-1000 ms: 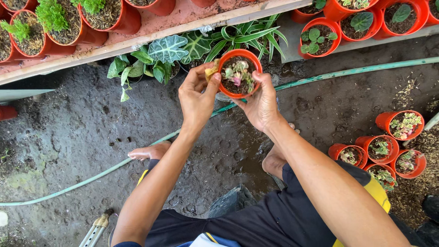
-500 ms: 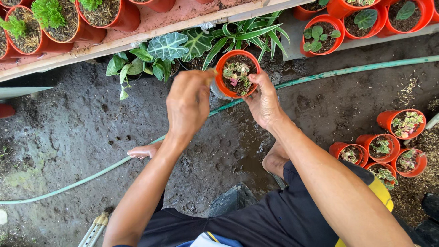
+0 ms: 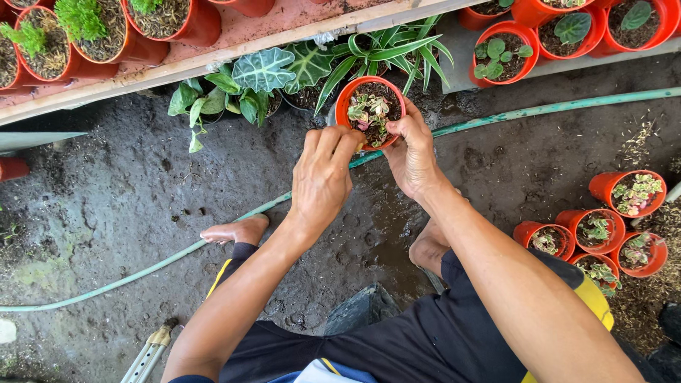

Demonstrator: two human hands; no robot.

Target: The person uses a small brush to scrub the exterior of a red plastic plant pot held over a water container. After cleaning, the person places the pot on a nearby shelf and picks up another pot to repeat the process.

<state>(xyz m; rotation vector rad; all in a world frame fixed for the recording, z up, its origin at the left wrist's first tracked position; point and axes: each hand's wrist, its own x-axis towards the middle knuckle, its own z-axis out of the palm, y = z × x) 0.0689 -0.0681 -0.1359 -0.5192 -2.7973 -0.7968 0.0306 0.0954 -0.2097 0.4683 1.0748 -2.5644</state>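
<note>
The person squats on wet, dark ground (image 3: 106, 206) and holds a small orange pot (image 3: 349, 99) in front of the body, raised above a pale green hose (image 3: 567, 106) that runs across the ground. The right hand (image 3: 415, 152) cups the pot from its right side, fingers wrapped against the wall and thumb at the rim, so the pot is gripped, not resting on anything. The left hand (image 3: 323, 177) sits at the lower left edge of the pot with fingers curled together and tips pressed toward the rim; whether they pinch soil, a leaf or only the rim cannot be told from this view. Inside the pot is a variegated plant (image 3: 370, 112) with green, cream and pink leaves set in dark soil. Just behind the pot stand leafy plants (image 3: 266, 71) under the edge of a wooden shelf (image 3: 234, 53), which carries more orange pots with grass-like growth (image 3: 81, 18). To the person's right, a cluster of four similar orange pots (image 3: 603, 234) with the same variegated plants stands on the ground, well apart from the hands. A bare foot (image 3: 237, 230) rests beside the hose at the left.
</note>
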